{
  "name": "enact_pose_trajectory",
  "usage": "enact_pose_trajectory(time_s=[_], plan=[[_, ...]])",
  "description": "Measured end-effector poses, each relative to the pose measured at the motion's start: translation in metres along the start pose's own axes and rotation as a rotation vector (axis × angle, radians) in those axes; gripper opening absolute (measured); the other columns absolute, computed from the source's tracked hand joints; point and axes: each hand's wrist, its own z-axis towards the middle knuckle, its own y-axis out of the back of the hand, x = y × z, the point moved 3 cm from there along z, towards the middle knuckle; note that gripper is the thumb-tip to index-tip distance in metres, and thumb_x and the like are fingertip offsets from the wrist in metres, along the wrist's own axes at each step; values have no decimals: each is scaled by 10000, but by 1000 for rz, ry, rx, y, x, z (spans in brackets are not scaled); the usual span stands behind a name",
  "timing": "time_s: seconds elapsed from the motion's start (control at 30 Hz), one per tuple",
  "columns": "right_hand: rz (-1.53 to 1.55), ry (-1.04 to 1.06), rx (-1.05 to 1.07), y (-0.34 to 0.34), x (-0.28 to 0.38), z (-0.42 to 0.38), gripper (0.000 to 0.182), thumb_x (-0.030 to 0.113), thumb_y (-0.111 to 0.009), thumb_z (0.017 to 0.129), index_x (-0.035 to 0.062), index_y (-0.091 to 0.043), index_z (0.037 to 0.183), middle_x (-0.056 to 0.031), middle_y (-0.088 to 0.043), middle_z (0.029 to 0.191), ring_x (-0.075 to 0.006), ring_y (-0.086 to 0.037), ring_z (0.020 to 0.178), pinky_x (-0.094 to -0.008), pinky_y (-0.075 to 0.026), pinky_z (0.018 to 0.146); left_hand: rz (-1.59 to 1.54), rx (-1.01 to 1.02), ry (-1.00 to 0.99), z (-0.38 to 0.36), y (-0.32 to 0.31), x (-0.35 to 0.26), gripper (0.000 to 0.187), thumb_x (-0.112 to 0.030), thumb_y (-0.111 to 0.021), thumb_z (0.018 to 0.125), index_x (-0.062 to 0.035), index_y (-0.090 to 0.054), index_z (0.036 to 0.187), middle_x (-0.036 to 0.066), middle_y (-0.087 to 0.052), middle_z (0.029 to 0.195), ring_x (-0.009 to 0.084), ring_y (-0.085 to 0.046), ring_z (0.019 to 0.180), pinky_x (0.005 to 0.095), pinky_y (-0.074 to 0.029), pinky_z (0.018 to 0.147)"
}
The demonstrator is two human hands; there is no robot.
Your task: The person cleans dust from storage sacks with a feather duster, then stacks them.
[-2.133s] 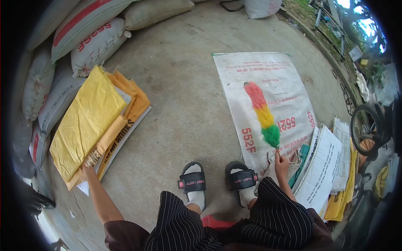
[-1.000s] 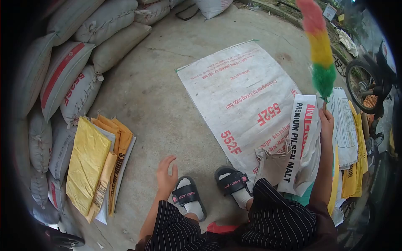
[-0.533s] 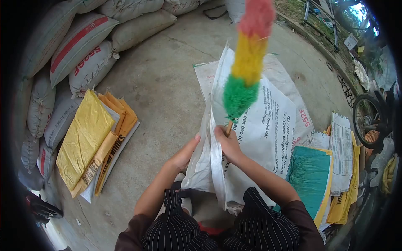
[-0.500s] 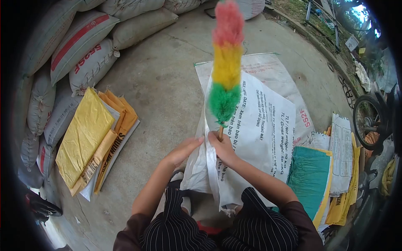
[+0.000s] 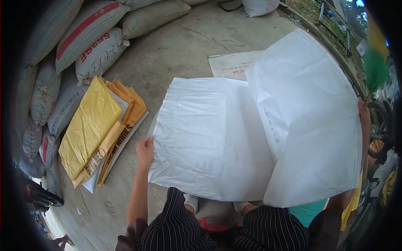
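A large white woven sack (image 5: pixel 194 125) is spread wide in front of me, its right part raised and bent over. At its left edge, my left hand (image 5: pixel 145 149) is closed, pinching the sack's rim. Over on the far right, my right hand (image 5: pixel 363 119) is closed at the opposite edge, partly hidden behind the sack. The thin handle of a fluffy duster (image 5: pixel 376 69) rises from that hand; its green and yellow head shows near the right border. Beneath lies another printed white sack (image 5: pixel 230 67), mostly covered.
On the concrete floor at left lies a pile of folded yellow and orange sacks (image 5: pixel 90 129). Filled sacks (image 5: pixel 100 54) are stacked behind it. A green sack (image 5: pixel 309 208) peeks out at lower right, and a bicycle wheel (image 5: pixel 379 129) is beyond my right hand.
My hands have moved far apart, unfolding the white sack, so its plain side now faces me instead of the printed one. The duster has swung from the centre to the far right.
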Motion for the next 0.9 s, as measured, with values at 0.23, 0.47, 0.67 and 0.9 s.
enact_pose_trajectory(time_s=[0.23,0.47,0.67,0.9], plan=[[-841,249,-34,273,10,148,385,296,-588,816,37,-482,553,40,-399,532,-52,-378,523,-216,-304,481,174,-266,-61,16,96,49,277,-176,-508,859,61,-479,718,118,-432,563,157,-385,537,330,-351,530],[-1526,379,-420,124,-4,62,381,319,-509,851,-39,-550,726,-229,-557,712,-419,-531,742,-468,-379,630,-113,-120,244,-60,36,119,380,-269,-537,847,74,-485,694,155,-473,604,215,-432,559,357,-359,548],[-895,-39,28,-17,-237,-108,463,289,-469,881,-43,-502,560,-147,-488,489,-252,-471,447,-385,-367,487,250,-55,161,-94,2,136,461,-355,-587,802,91,-500,721,216,-518,655,315,-500,611,419,-374,570],[-499,-278,-382,-4,-438,-227,363,370,-601,807,14,-559,752,3,-413,455,-95,-399,385,-273,-306,375,290,-83,149,-95,-1,138,467,-360,-585,799,103,-524,787,265,-552,763,399,-546,740,442,-415,648]])
